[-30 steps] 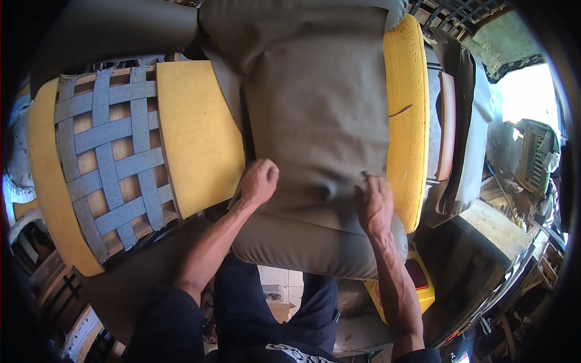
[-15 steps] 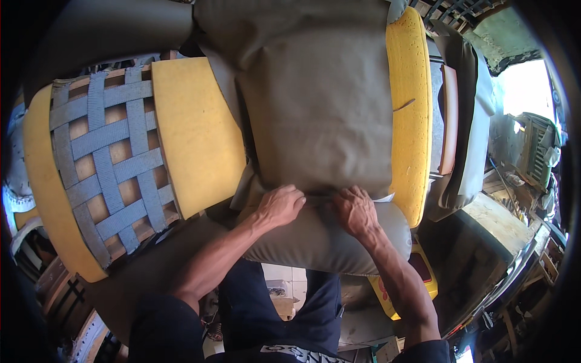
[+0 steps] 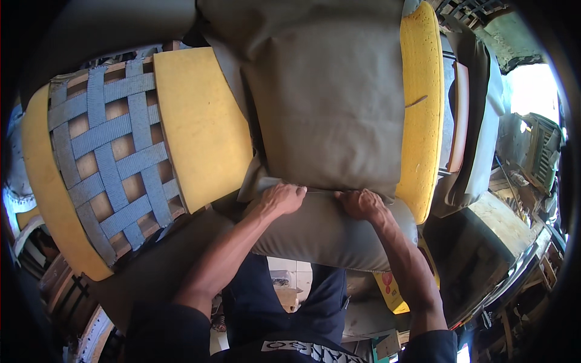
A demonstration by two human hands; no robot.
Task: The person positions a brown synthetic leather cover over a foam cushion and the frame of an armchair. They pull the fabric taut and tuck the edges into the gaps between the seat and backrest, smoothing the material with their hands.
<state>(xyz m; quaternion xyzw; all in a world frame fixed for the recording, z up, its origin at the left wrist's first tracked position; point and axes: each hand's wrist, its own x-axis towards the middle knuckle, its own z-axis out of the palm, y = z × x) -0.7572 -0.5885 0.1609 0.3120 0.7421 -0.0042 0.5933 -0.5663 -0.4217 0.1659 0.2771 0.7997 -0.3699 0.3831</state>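
A brownish-grey leather-like cover [image 3: 330, 115] lies over a seat in front of me, its near part wrapped round a padded front roll [image 3: 333, 239]. Along the crease between the two, my left hand [image 3: 283, 198] pinches the cover's edge with curled fingers. My right hand [image 3: 365, 204] grips the same edge a short way to the right, fingers closed. Between the hands the edge runs as a straight, taut line. Yellow foam [image 3: 422, 109] shows uncovered along the seat's right side.
To the left, grey-blue webbing [image 3: 112, 148] is woven across a wooden frame, with a yellow foam slab [image 3: 203, 127] beside it. A yellow box [image 3: 392, 293] sits low beneath my right forearm. At the right stand a dark cabinet [image 3: 472, 254] and scattered wood pieces.
My hands have moved slightly apart along the crease, and the cover's edge between them now looks straighter. The whole view has shifted a little.
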